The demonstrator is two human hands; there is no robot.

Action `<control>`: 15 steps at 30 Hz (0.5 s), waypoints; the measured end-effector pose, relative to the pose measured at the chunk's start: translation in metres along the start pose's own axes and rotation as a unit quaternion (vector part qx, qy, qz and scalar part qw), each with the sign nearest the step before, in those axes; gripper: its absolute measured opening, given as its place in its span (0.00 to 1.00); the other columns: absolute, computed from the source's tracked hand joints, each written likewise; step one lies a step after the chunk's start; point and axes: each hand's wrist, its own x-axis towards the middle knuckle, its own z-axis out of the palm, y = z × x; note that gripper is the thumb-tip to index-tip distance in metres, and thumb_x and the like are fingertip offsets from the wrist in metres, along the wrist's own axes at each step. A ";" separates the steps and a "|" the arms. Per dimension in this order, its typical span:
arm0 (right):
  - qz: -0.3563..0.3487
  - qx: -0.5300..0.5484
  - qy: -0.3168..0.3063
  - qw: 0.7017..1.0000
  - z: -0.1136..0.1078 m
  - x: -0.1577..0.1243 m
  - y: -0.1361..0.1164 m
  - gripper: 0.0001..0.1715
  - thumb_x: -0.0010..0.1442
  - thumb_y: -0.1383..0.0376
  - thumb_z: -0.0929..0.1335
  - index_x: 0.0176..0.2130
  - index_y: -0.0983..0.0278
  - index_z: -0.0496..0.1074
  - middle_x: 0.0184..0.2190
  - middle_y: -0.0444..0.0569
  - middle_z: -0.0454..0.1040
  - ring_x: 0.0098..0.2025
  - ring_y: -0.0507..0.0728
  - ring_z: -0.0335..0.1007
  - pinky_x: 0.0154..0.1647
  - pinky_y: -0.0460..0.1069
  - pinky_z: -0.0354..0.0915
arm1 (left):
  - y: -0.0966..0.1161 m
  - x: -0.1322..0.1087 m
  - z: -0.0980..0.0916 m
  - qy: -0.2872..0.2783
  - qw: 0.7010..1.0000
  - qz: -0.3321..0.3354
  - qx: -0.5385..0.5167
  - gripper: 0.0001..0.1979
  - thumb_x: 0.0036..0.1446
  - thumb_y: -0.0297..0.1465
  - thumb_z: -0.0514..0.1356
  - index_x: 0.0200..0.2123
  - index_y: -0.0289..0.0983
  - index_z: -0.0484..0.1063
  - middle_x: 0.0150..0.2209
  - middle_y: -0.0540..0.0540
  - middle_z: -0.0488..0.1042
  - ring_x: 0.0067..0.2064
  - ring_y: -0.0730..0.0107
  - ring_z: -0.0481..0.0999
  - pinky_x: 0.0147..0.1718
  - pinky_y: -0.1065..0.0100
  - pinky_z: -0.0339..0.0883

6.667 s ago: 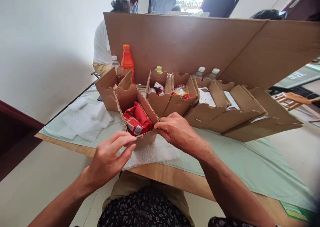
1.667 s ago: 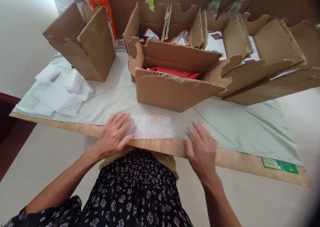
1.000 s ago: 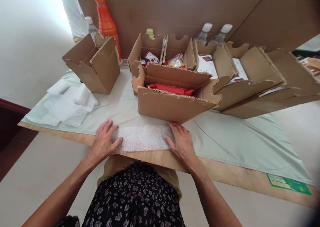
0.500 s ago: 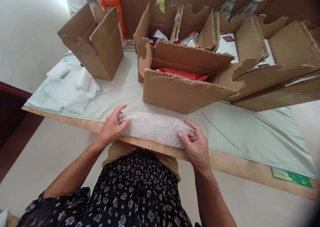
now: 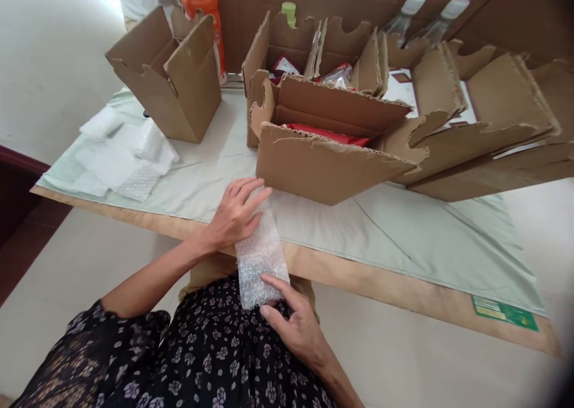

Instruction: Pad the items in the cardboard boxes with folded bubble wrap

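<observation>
A flat strip of bubble wrap [image 5: 264,246] lies lengthwise across the table's front edge, its near end hanging over my lap. My left hand [image 5: 237,213] rests on the far end, fingers somewhat spread along its left side and top. At the near end, my right hand [image 5: 289,312] holds the lower right corner between thumb and fingers. Just beyond the strip stands a long cardboard box [image 5: 332,169] with a red packet [image 5: 325,134] inside.
More bubble wrap [image 5: 130,157] lies on the cloth at left, by an upright cardboard box [image 5: 179,91]. Behind are an orange bottle [image 5: 201,1], two clear bottles [image 5: 399,25] and several open boxes [image 5: 488,103]. A green label [image 5: 504,312] is on the right front edge.
The bubble wrap has turned from lying sideways along the edge to pointing toward me. My left hand moved right and away onto its far end; my right hand moved left and nearer.
</observation>
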 end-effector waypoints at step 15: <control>-0.195 -0.053 0.106 0.973 -0.023 0.051 -0.028 0.36 0.71 0.65 0.67 0.72 0.53 0.56 0.40 0.46 0.79 0.39 0.55 0.77 0.43 0.52 0.75 | 0.055 -0.078 0.003 0.036 0.959 -0.261 -0.103 0.23 0.63 0.27 0.60 0.61 0.35 0.71 0.39 0.44 0.82 0.38 0.63 0.79 0.42 0.60 0.77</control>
